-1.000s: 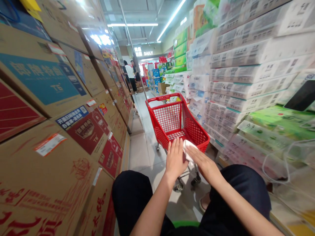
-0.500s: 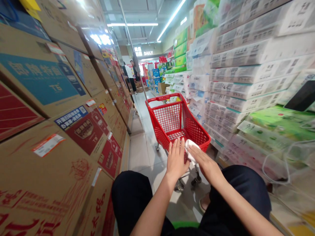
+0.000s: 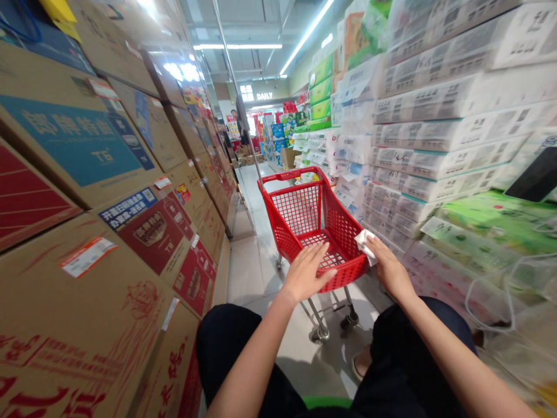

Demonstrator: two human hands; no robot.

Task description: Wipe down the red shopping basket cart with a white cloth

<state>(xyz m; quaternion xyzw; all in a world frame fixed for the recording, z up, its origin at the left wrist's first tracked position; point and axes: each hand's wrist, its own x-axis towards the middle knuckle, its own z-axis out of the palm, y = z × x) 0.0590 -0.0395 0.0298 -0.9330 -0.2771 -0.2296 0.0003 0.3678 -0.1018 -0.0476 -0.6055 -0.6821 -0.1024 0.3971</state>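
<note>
In front of my knees stands a red plastic shopping cart (image 3: pixel 304 220) on metal legs with casters, its basket bare inside. My left hand (image 3: pixel 307 271) rests on the near rim of the basket, fingers stretched and the thumb spread to the right. At the near right corner, my right hand (image 3: pixel 389 264) presses a crumpled white tissue (image 3: pixel 366 245) against the outside of the cart. The fingers of that hand are bent over the tissue, and their tips are partly hidden by it.
Stacked cardboard cartons (image 3: pixel 143 232) line the left side. On the right rise packs of tissue paper (image 3: pixel 418 145), with a dark phone (image 3: pixel 533 177) leaning above green packs (image 3: pixel 500 215). A thin metal pole (image 3: pixel 237 87) stands at left; a person (image 3: pixel 242 129) is far down the aisle.
My right hand has moved right with the tissue, from the near rim to the cart's right corner. My left hand has shifted slightly down and left, still on the rim.
</note>
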